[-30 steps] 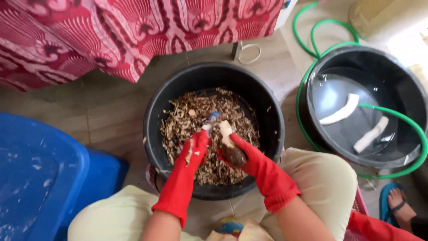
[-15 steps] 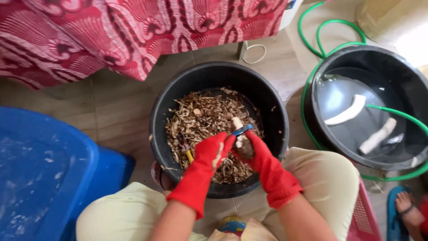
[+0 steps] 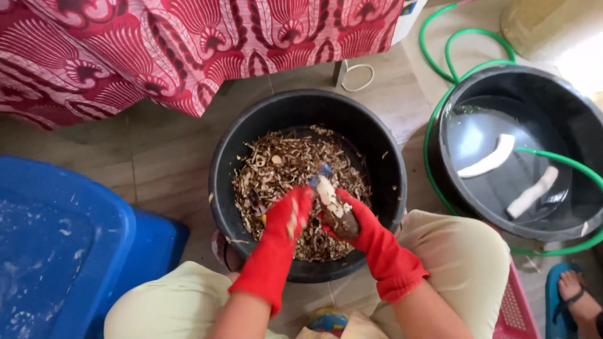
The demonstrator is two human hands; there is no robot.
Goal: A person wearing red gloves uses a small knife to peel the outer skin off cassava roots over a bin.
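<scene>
Both my hands wear red rubber gloves and work over a black bucket (image 3: 217, 163) half full of brown peelings (image 3: 276, 163). My right hand (image 3: 370, 235) grips a brown root (image 3: 331, 199), partly peeled white at its upper end and tilted up to the left. My left hand (image 3: 290, 216) is blurred and pressed against the root's left side. It is closed on a small tool whose blue tip (image 3: 325, 169) shows by the root's top end. The rest of the tool is hidden.
A second black tub (image 3: 452, 107) at right holds water and two peeled white roots (image 3: 487, 163), with a green hose (image 3: 440, 50) looped around it. A blue tub (image 3: 56, 251) stands at left, red patterned cloth (image 3: 188, 44) above. Another person's sandalled foot (image 3: 575, 292) is at bottom right.
My left hand has slid along the root and come in against it, and is now blurred mid-stroke. My right hand has kept its grip and turned the root slightly.
</scene>
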